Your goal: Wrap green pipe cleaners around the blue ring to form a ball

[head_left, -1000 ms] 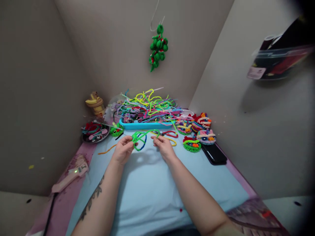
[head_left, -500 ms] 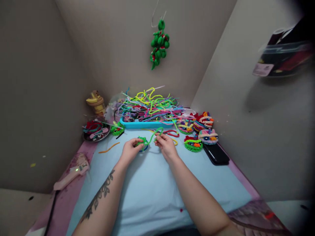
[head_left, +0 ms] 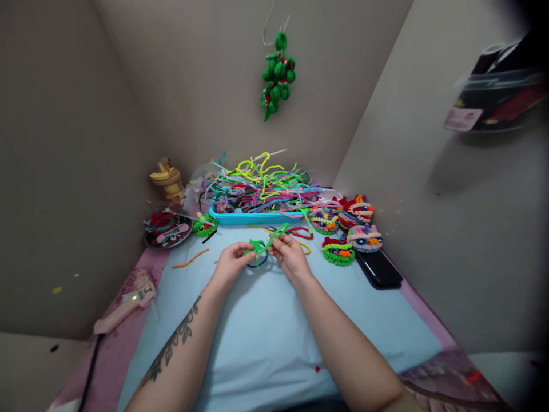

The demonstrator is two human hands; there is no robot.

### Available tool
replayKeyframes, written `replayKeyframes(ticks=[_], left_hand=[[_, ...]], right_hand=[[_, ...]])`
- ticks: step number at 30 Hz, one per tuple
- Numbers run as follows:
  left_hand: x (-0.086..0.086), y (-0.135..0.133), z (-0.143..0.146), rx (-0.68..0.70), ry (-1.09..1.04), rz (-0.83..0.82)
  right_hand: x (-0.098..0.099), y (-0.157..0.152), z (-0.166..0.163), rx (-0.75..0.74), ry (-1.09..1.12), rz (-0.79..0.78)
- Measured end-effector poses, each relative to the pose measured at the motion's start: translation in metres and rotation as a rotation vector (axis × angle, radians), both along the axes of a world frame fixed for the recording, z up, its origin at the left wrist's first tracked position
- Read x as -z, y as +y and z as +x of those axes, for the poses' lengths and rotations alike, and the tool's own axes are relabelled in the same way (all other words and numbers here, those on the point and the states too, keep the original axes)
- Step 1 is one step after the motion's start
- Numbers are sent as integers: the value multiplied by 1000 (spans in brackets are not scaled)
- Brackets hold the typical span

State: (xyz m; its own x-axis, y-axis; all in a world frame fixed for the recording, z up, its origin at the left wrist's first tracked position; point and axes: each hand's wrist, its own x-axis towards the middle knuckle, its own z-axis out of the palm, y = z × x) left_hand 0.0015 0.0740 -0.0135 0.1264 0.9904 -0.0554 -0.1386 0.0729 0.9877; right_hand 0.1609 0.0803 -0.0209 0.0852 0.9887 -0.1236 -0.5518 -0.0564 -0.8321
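Above the blue sheet [head_left: 257, 320], my left hand [head_left: 234, 262] pinches a small piece of bent green and blue pipe cleaners [head_left: 258, 261], its blue loop hanging below the fingertips. A loose length of green pipe cleaner [head_left: 278, 232] runs from that piece to my right hand [head_left: 291, 256], which is closed on it between thumb and forefinger. Just behind my right hand lie scissors [head_left: 303, 232] with red and yellow handles, partly hidden.
A blue tray [head_left: 257, 218] heaped with pipe cleaners stands at the back. Bird-like pieces [head_left: 338, 252] and a black phone [head_left: 380, 270] lie at right. On the left are a glue gun [head_left: 128, 306], a metal dish [head_left: 171, 243], a green figure [head_left: 205, 225] and an orange pipe cleaner [head_left: 191, 258].
My left hand has shifted slightly right with the piece, bringing it closer to my right hand. More of the blue loop shows, and the green strand has a tighter bend.
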Motion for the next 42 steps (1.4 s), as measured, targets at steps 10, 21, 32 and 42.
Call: replayKeyframes(ticks=[10, 21, 32, 42], left_hand=[[3, -1, 1, 29, -51, -4], [1, 1, 0, 20, -34, 14], [-2, -1, -4, 34, 106, 75], [0, -2, -1, 110, 68, 116]], right_hand=[[1, -1, -1, -29, 6, 17], [2, 1, -2, 20, -109, 65], [3, 1, 0, 73, -60, -1], [4, 2, 1, 147, -70, 22]])
